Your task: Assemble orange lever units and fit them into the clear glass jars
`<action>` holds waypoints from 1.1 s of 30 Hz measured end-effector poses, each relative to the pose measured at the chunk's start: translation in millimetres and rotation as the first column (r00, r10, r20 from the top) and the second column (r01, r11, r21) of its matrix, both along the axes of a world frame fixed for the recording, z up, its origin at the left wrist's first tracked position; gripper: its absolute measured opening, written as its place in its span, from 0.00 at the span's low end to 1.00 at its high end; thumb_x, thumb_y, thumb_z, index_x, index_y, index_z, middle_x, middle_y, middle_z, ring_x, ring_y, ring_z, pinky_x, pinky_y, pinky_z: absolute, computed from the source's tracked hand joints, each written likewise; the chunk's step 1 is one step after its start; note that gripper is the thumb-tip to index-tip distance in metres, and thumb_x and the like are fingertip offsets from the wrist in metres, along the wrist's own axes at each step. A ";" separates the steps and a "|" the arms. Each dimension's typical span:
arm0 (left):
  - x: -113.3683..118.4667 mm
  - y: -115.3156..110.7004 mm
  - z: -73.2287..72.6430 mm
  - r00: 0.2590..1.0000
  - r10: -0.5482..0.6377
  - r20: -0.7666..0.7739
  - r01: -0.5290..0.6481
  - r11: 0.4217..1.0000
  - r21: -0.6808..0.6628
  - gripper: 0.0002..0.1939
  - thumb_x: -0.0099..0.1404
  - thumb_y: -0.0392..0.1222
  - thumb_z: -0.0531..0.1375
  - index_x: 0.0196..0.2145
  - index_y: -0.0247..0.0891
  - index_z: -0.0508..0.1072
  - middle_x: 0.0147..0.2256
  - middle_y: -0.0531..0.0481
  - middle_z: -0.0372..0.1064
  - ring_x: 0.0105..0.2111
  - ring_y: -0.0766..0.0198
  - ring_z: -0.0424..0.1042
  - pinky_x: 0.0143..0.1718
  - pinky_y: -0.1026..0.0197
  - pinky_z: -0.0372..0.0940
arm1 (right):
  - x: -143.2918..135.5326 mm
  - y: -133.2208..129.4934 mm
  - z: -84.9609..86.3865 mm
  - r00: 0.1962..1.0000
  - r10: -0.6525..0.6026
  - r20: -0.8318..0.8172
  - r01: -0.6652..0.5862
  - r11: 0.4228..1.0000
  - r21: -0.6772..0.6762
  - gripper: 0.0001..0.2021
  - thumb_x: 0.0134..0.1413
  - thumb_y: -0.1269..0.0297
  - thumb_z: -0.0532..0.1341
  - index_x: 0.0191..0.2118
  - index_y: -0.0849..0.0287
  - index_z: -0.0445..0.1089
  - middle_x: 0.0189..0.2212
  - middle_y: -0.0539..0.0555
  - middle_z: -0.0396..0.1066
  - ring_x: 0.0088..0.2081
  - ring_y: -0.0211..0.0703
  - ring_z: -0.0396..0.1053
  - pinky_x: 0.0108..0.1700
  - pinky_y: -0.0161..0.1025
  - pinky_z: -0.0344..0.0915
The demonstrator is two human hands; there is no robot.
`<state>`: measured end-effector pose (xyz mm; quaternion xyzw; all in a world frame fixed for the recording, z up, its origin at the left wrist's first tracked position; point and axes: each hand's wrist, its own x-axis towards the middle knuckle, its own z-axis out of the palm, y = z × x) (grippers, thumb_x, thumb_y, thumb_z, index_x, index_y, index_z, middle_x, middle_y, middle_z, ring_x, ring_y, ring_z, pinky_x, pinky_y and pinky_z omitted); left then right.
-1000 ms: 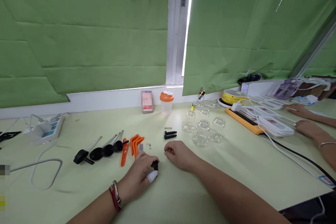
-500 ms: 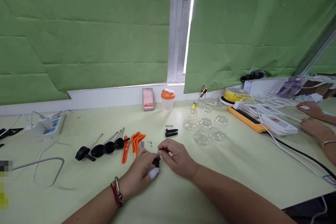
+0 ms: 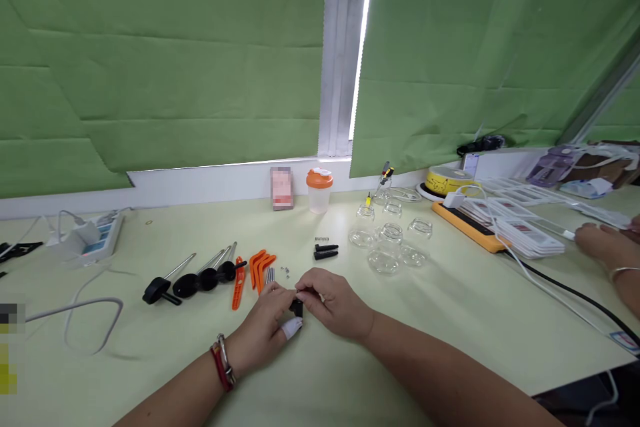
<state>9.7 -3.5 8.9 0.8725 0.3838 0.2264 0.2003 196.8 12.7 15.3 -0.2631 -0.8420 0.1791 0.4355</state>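
Close in front of me, my left hand (image 3: 267, 323) is closed around a small black plastic part (image 3: 299, 307). A white wrap covers one of its fingertips. My right hand (image 3: 336, 300) pinches at the top of that part; a small metal spring showed at these fingertips a moment earlier and is now mostly hidden by them. Beyond the hands lie two black ridged pieces (image 3: 326, 251) and a loose spring (image 3: 322, 239). Tiny metal bits (image 3: 285, 271) and metal rods (image 3: 271, 275) are just past my left hand, beside orange angled handles (image 3: 259, 265).
Black round pieces with metal rods (image 3: 187, 285) and an orange strip (image 3: 239, 283) lie left. Several glass jars (image 3: 385, 255) stand right, near an orange power strip (image 3: 473, 227). An orange-lidded cup (image 3: 319, 192) stands at the back. Another person's hand (image 3: 603, 243) is far right.
My right fingertips have moved slightly left and down onto the top of the black part, covering the spring. At far right, the other person's hands have shifted right.
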 end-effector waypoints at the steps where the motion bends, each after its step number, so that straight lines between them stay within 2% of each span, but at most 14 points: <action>1: 0.0 0.2 0.1 1.000 -0.003 0.001 0.003 1.000 0.001 0.04 0.60 0.33 0.53 0.34 0.39 0.64 0.31 0.51 0.63 0.35 0.60 0.59 0.38 0.58 0.60 | -0.2 0.0 0.0 1.000 0.016 0.012 -0.016 1.000 0.005 0.06 0.59 0.69 0.53 0.38 0.57 0.67 0.32 0.53 0.70 0.34 0.38 0.66 0.37 0.35 0.65; 14: 0.5 -0.2 0.8 0.999 -0.041 0.029 0.042 0.999 -0.021 0.07 0.60 0.32 0.52 0.36 0.40 0.65 0.32 0.52 0.65 0.35 0.61 0.60 0.41 0.57 0.58 | 0.8 1.7 -3.8 0.995 0.096 -0.011 -0.096 0.995 0.012 0.04 0.53 0.72 0.56 0.33 0.59 0.67 0.32 0.55 0.67 0.33 0.38 0.65 0.36 0.34 0.65; 20: -0.4 1.5 -2.1 0.999 -0.012 0.042 0.014 0.999 -0.033 0.06 0.62 0.34 0.53 0.37 0.40 0.66 0.33 0.51 0.66 0.36 0.60 0.60 0.40 0.58 0.58 | 2.2 0.2 -5.6 0.994 0.096 0.060 -0.094 0.995 -0.030 0.03 0.52 0.72 0.57 0.33 0.58 0.66 0.35 0.54 0.65 0.34 0.37 0.64 0.37 0.34 0.63; 24: -0.5 1.1 0.4 0.999 -0.012 0.050 0.013 1.000 -0.015 0.06 0.61 0.34 0.54 0.37 0.41 0.66 0.32 0.52 0.66 0.35 0.60 0.61 0.41 0.57 0.58 | 1.0 -0.1 -7.9 0.987 0.043 0.157 -0.025 0.993 -0.116 0.05 0.51 0.69 0.59 0.36 0.57 0.64 0.33 0.51 0.64 0.32 0.37 0.63 0.35 0.34 0.61; 28: 0.2 0.9 0.6 0.999 0.038 0.037 -0.037 0.999 -0.016 0.06 0.61 0.37 0.55 0.38 0.41 0.67 0.32 0.51 0.67 0.36 0.59 0.62 0.42 0.55 0.58 | -3.2 -1.2 -8.3 0.984 0.002 0.176 0.036 0.976 -0.214 0.06 0.50 0.69 0.59 0.35 0.56 0.61 0.31 0.48 0.63 0.30 0.35 0.61 0.32 0.33 0.58; 30: -0.6 2.3 -0.3 0.998 0.062 0.020 -0.062 0.998 -0.012 0.05 0.61 0.39 0.56 0.37 0.41 0.68 0.32 0.51 0.68 0.36 0.58 0.62 0.42 0.54 0.59 | -5.2 -0.8 -10.8 0.989 0.003 0.147 0.046 0.944 -0.327 0.05 0.51 0.69 0.58 0.34 0.56 0.60 0.27 0.46 0.62 0.27 0.34 0.59 0.29 0.31 0.56; 33: -7.8 6.9 0.0 0.997 0.073 -0.007 -0.073 0.997 0.034 0.08 0.61 0.43 0.58 0.38 0.41 0.68 0.34 0.49 0.69 0.37 0.57 0.64 0.43 0.52 0.60 | -7.3 2.9 -20.1 0.998 0.013 0.058 0.020 0.841 -0.541 0.04 0.53 0.68 0.56 0.35 0.56 0.59 0.21 0.43 0.58 0.22 0.32 0.56 0.24 0.29 0.53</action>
